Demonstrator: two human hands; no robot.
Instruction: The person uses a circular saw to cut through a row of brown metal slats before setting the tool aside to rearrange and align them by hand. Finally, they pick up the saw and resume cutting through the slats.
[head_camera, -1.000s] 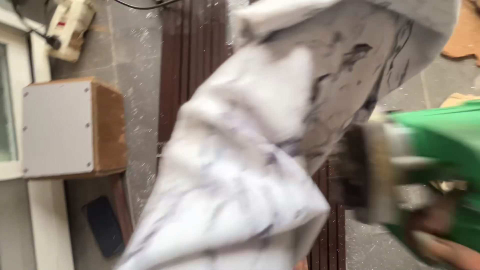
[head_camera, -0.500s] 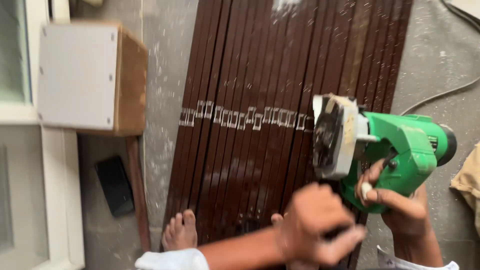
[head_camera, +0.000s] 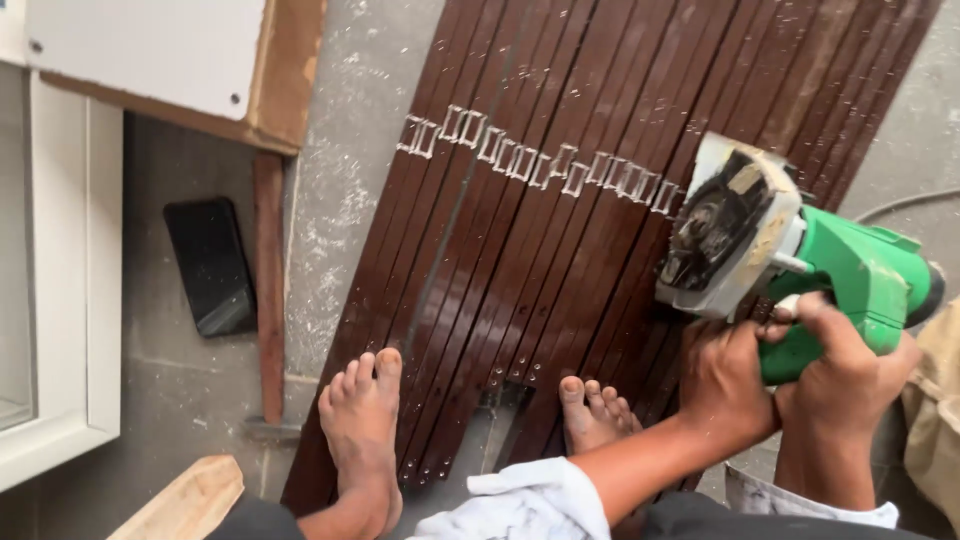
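A green angle grinder (head_camera: 800, 262) with a grey disc guard hangs over the right side of several dark brown strips (head_camera: 540, 230) laid side by side on the concrete floor. My right hand (head_camera: 845, 365) grips its green body from below. My left hand (head_camera: 725, 385) holds the grinder just under the guard. A row of small rectangular cut-outs (head_camera: 530, 160) runs across the strips, and the disc sits near its right end. My two bare feet (head_camera: 365, 420) rest on the near ends of the strips.
A black phone (head_camera: 210, 265) lies on the floor at left beside a thin wooden stick (head_camera: 268, 280). A white-faced wooden box (head_camera: 180, 60) stands at top left, a white frame (head_camera: 70, 300) at far left. A pale plank end (head_camera: 185, 500) is at bottom left.
A white cloth that filled the view a second ago is gone. My left hand has come up under the grinder's guard, and the grinder sits lower over the strips.
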